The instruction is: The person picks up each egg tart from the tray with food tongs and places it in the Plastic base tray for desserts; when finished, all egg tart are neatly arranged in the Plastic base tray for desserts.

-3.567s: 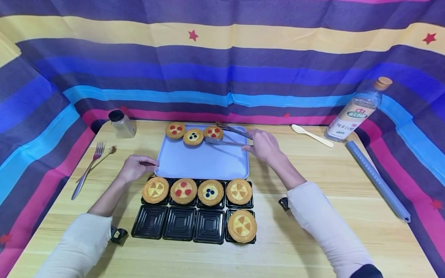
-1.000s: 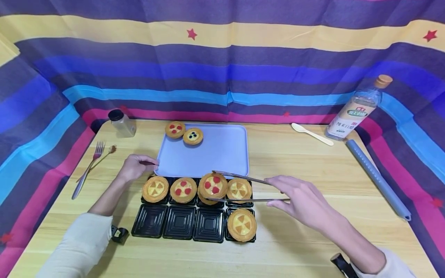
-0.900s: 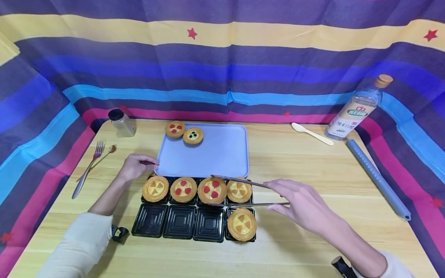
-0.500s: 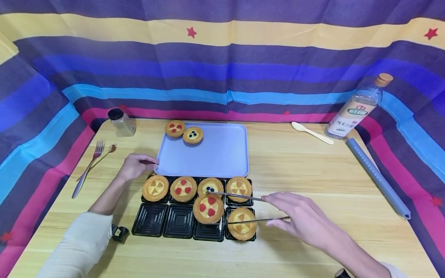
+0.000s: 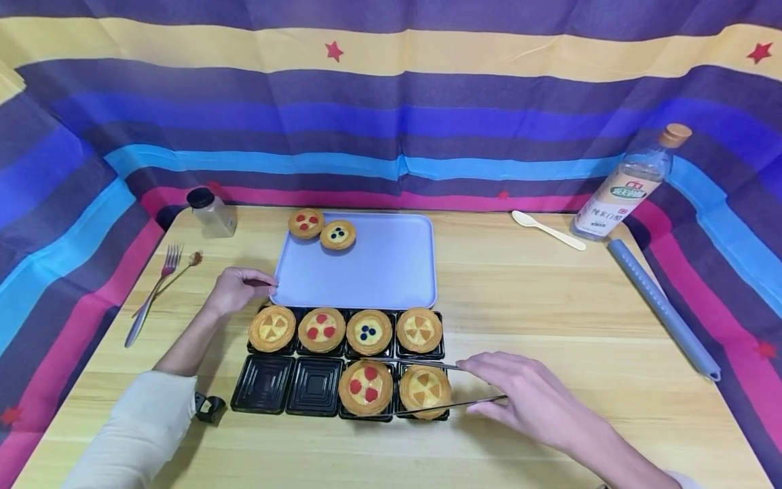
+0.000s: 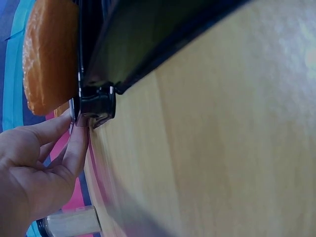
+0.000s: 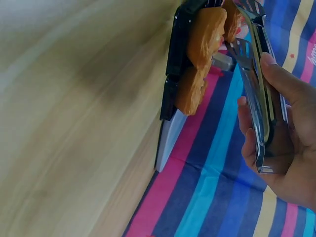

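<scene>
My right hand [image 5: 519, 397] grips metal tongs [image 7: 261, 84]. Their two arms lie along either side of a red-topped tart [image 5: 366, 387], which sits in the third black plastic tray [image 5: 381, 418] of the near row. A tart with orange wedges [image 5: 425, 390] fills the tray to its right. On the left, thumb and fingers of my left hand [image 5: 238, 288] pinch the left edge of the lavender tray [image 5: 360, 278] near its front corner. That tray carries a red-topped tart [image 5: 306, 223] and a blueberry-topped tart [image 5: 338, 234] at its back left.
Several tarts fill the far row of black trays, among them one with blueberries [image 5: 368, 332]. Two near-row trays at left hold nothing, including a left one [image 5: 264, 384]. A fork [image 5: 153, 295], jar [image 5: 212, 214], pale spoon [image 5: 548, 231], vinegar bottle [image 5: 623, 187] and grey bar [image 5: 664, 309] surround them.
The tongs lifted a red-topped tart off the lavender tray, carried it over the blueberry tart and brought it into the near row's third black tray. The left hand stayed at the tray's edge.
</scene>
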A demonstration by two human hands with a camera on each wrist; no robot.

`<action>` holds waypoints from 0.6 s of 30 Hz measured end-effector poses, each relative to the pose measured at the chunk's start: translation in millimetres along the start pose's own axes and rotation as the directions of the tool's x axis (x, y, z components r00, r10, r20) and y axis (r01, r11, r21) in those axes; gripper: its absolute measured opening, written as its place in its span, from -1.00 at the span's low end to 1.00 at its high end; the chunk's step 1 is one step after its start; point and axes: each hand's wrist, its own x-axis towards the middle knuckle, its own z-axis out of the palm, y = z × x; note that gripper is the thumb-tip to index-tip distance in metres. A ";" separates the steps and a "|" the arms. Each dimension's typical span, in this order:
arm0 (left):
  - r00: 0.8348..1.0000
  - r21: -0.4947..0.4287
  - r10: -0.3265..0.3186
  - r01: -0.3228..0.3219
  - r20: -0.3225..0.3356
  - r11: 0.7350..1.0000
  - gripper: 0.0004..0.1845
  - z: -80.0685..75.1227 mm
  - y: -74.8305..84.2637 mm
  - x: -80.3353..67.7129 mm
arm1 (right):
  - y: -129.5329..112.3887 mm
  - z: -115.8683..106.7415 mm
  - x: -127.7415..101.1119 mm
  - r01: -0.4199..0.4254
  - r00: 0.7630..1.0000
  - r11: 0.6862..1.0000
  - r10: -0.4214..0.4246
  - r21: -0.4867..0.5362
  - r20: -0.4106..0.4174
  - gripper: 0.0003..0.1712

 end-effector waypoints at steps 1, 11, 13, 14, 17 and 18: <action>1.000 0.000 0.000 0.000 -0.001 1.000 -0.73 -0.1 0.3 0.1 | -0.1 1.2 -0.5 0.002 1.000 1.000 -0.002 0.002 -0.001 -0.48; 1.000 0.016 -0.001 0.001 -0.002 1.000 -0.74 0.0 2.0 1.5 | 0.4 12.7 -3.5 0.011 1.000 0.999 -0.010 -0.034 0.018 -0.40; 1.000 0.019 0.001 -0.001 -0.004 1.000 -0.74 0.0 1.7 1.3 | 0.4 13.4 -3.4 0.008 1.000 0.999 -0.007 -0.039 0.026 -0.40; 1.000 0.019 0.002 -0.002 -0.004 1.000 -0.74 0.0 1.5 1.2 | 0.3 13.7 -3.3 0.006 1.000 0.999 -0.005 -0.040 0.030 -0.40; 1.000 0.025 0.004 -0.004 -0.005 1.000 -0.75 0.1 1.1 0.8 | -0.2 14.1 -3.2 -0.001 0.999 0.999 0.002 -0.039 0.035 -0.39; 1.000 0.027 0.003 -0.003 -0.005 1.000 -0.75 0.1 1.0 0.6 | -0.5 14.2 -3.1 -0.002 0.999 0.999 0.003 -0.038 0.036 -0.39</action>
